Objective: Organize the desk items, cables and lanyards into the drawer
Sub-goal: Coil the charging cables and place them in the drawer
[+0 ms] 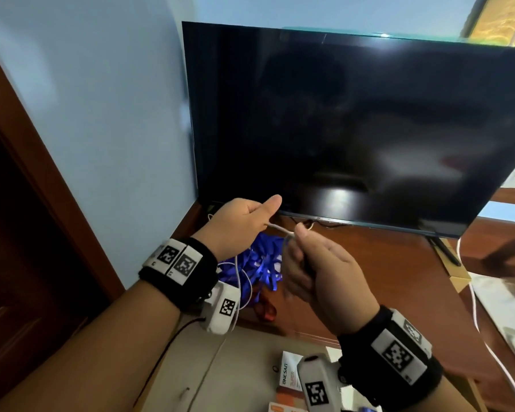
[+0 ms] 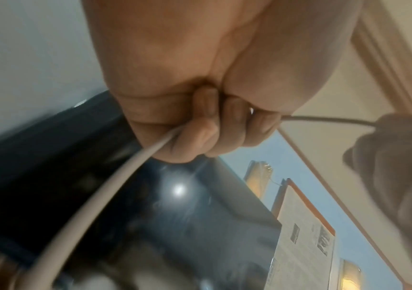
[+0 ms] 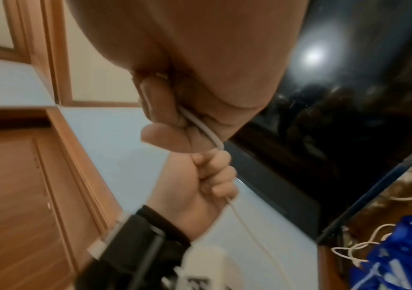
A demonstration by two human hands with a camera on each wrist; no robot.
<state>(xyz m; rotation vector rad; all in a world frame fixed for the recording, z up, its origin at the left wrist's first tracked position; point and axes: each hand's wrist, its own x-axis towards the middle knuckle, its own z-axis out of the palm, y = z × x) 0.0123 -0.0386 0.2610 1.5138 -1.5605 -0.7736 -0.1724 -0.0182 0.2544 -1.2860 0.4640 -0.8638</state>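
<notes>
left hand (image 1: 238, 226) fisted round white cable (image 1: 281, 229), right hand (image 1: 315, 272) pinching it, held above desk (image 1: 369, 272) | slack trails over blue lanyards (image 1: 262, 263) | risk: pulling likely drags lanyards along or snags behind TV (image 1: 354, 126); drawer unseen

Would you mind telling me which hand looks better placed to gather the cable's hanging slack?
Probably the left hand: the white cable droops from its grip, while the right hand pinches near the end.
</notes>
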